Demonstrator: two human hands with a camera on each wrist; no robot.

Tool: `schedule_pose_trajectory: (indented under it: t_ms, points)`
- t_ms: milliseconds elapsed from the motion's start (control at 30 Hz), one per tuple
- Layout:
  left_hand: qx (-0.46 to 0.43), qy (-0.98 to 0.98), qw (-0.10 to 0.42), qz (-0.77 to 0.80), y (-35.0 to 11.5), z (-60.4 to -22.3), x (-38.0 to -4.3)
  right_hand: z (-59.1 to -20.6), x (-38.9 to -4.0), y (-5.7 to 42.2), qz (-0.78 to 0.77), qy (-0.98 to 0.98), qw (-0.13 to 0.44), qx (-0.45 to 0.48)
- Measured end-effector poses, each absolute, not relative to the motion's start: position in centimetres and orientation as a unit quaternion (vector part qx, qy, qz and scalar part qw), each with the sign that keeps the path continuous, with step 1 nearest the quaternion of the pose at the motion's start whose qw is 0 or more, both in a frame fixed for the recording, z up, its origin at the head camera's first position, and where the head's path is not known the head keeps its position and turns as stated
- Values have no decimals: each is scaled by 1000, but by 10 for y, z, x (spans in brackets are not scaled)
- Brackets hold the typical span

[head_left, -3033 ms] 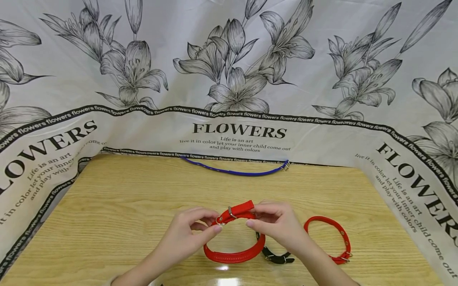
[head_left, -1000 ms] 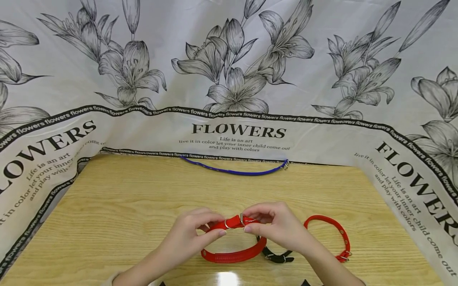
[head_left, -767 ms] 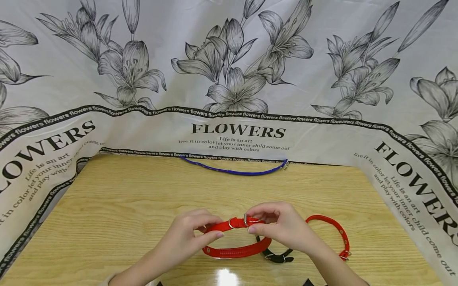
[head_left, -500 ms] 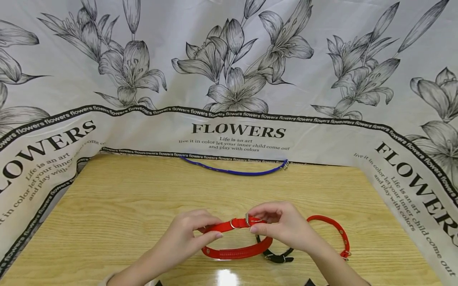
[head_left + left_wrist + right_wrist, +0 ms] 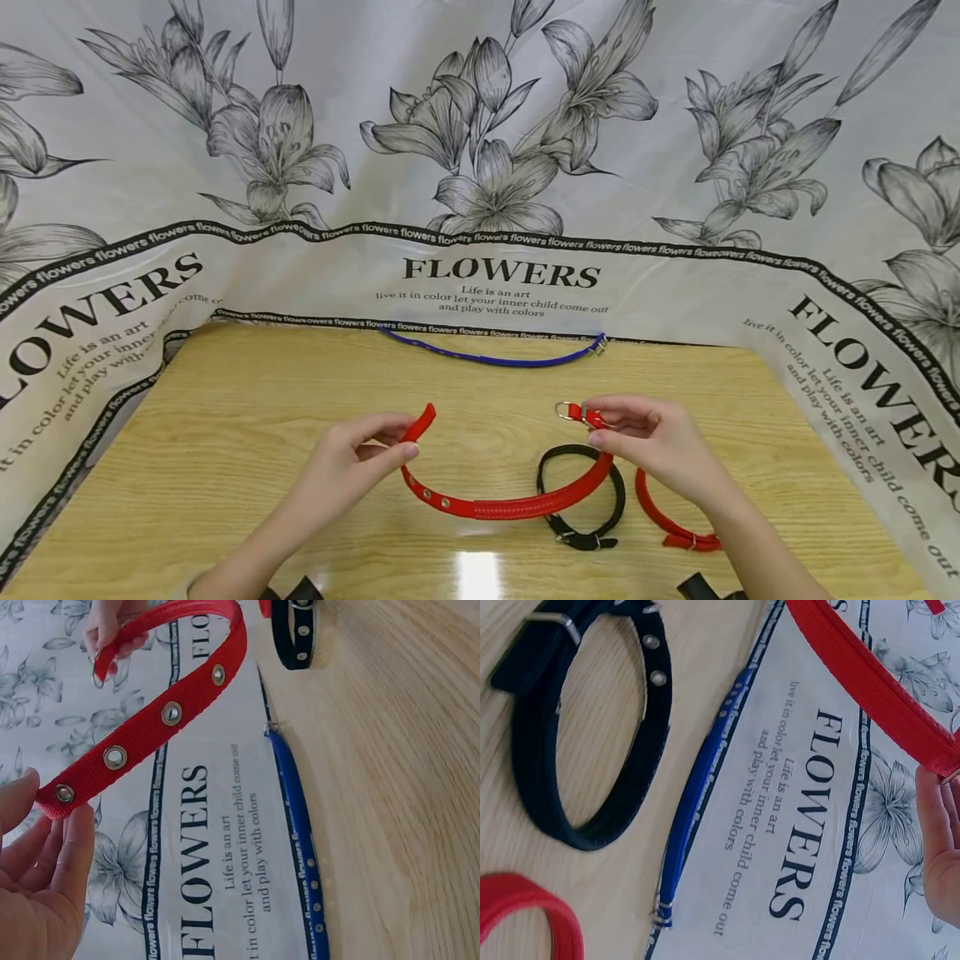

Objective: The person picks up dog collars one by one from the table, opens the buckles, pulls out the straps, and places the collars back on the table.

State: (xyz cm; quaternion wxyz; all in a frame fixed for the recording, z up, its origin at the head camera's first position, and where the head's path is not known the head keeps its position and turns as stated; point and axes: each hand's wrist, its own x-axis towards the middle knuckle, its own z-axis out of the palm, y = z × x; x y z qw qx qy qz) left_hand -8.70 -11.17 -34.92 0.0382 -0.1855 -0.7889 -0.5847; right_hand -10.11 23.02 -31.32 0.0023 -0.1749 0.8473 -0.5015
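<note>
A red pet collar [image 5: 517,507] hangs unbuckled between my hands, its middle sagging in a curve. My left hand [image 5: 352,458] pinches the strap near the tip of its free end, between thumb and fingers. Metal-rimmed holes run along that end, plain in the left wrist view on the red collar [image 5: 142,735]. On the other side, my right hand [image 5: 660,437] grips the buckle end, where a metal buckle and a D-ring [image 5: 562,410] show. The fingers partly cover the buckle. In the right wrist view, only part of the right hand [image 5: 939,840] shows at the edge.
Below the right hand lies a fastened black collar [image 5: 619,496]. Beside it rests a second red collar [image 5: 660,518], partly behind the right arm. A blue collar [image 5: 510,362] stretches along the back of the wooden table [image 5: 262,400], against a flower-printed cloth [image 5: 315,275].
The red collar's closed loop has come undone: its free end is out of the buckle. My hands have moved apart, left hand leftward, right hand rightward and up. The black collar shows more fully.
</note>
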Motion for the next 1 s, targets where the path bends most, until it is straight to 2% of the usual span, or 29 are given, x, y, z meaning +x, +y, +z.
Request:
schedule_pose_trajectory:
  t_ms: [233,333,500,700,1000]
  points:
    - [-155,-808,82,-562,-119,-352,-100,-313,-106,247,-436,885,-64,-148]
    - [-141,-809,84,-565,-123,-354,-107,-314,-111,258,-428,892,-80,-119]
    - [-105,-798,50,-591,-133,-358,-122,-318,-120,276,-415,902,-100,-57]
    - [-41,-760,2,-649,-144,-363,-136,-324,-128,290,-487,869,-84,7]
    - [14,-525,-100,-845,-166,-367,-152,-330,-133,300,-635,770,-65,25]
